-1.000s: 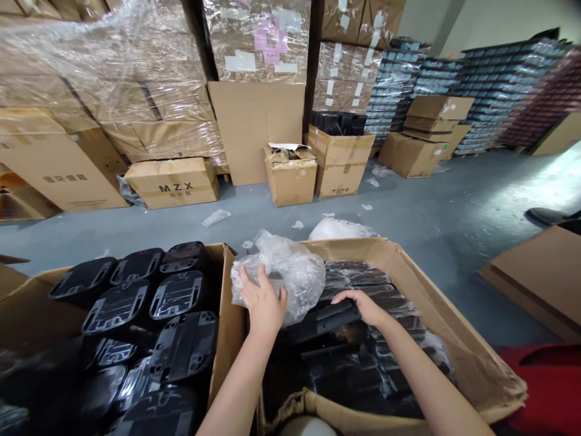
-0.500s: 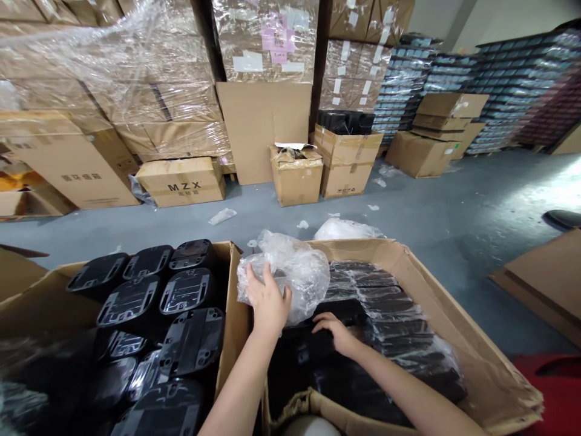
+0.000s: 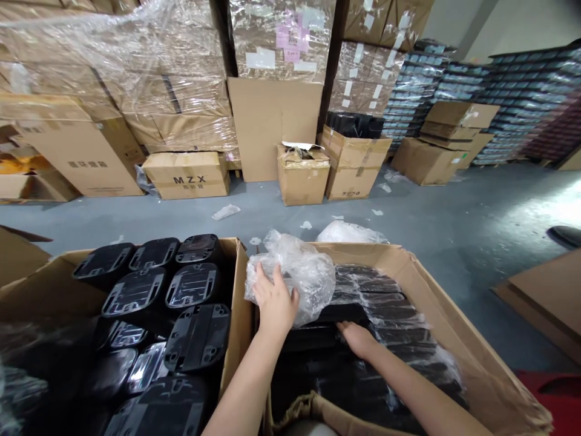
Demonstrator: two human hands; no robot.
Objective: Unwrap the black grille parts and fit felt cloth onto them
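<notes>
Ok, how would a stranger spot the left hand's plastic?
Find the cardboard box with the right hand inside. At its far left corner, by the left hand, sits crumpled plastic. Unlike the wrapped black pieces beside it, it's pale and puffy.

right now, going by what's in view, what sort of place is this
Probably a warehouse or packing area: film-wrapped cartons are stacked at the back, a box marked MZX sits on the floor, and open cartons in front hold black parts.

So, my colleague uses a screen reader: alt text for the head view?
A left hand touches crumpled plastic; a right hand is among black parts in an open carton. Another carton, at left, holds black housings; wrapped boxes stand behind.
</notes>
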